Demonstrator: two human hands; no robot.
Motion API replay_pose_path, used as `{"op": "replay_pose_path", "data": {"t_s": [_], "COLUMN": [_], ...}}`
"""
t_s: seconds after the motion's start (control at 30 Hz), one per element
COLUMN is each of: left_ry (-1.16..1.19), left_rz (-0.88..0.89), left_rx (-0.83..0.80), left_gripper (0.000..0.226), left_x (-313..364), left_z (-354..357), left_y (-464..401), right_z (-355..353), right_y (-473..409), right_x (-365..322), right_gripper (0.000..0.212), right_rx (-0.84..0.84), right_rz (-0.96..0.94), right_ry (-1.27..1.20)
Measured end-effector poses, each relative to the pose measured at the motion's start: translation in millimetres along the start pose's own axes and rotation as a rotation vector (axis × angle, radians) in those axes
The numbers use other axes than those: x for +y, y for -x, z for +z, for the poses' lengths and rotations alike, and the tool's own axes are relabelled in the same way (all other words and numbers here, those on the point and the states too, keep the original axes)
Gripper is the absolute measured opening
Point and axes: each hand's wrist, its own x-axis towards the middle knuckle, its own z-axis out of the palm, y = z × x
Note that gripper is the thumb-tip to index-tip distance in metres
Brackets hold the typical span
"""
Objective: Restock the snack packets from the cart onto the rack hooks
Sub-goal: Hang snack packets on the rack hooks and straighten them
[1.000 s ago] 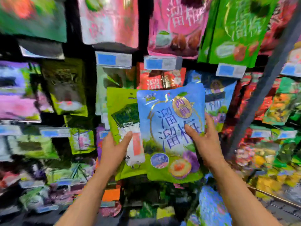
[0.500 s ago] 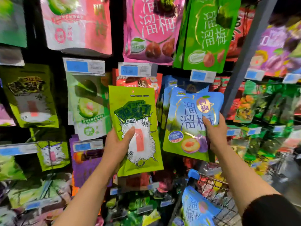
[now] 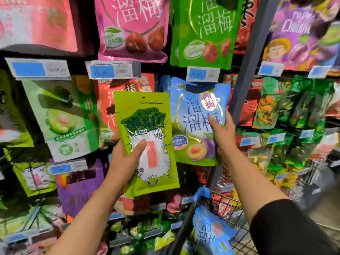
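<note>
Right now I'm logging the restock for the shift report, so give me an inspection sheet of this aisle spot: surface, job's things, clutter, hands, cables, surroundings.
Surface: hanging rack with rows of price tags; no tabletop seen.
Job's things: lime-green snack packet held up off the hooks; blue plum packet raised just under a price tag, whether hooked cannot be told; another blue packet in the wire cart.
Clutter: nothing seen loose.
Hands: left hand grips the lime-green packet; right hand grips the blue plum packet.
Cables: nothing seen.
Surroundings: pink plum packets and green plum packets hang above; edges of view blurred.
</note>
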Motion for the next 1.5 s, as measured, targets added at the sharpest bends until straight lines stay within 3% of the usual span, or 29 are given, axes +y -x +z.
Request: {"op": "replay_pose_path", "data": {"t_s": [0.13, 0.3, 0.67, 1.5], "left_ry": [-0.014, -0.038, -0.011, -0.136], "left_rz": [-0.007, 0.012, 0.031, 0.024], "left_rx": [0.006, 0.047, 0.043, 0.017], "left_gripper": [0.015, 0.016, 0.017, 0.014], "left_x": [-1, -3, 0, -8], "left_z": [2, -2, -3, 16], "left_y": [0, -1, 5, 11], "right_z": [-1, -4, -2, 3], "right_y": [0, 8, 7, -12], "right_x": [3, 7, 13, 20], "right_gripper": [0.075, 0.056, 0.055, 0.03], "right_rx": [-0.016, -0.086, -0.053, -0.015], "right_rz": [0.007, 0.035, 0.036, -0.041], "right_ry": [-0.039, -0.108, -0.156, -0.159]}}
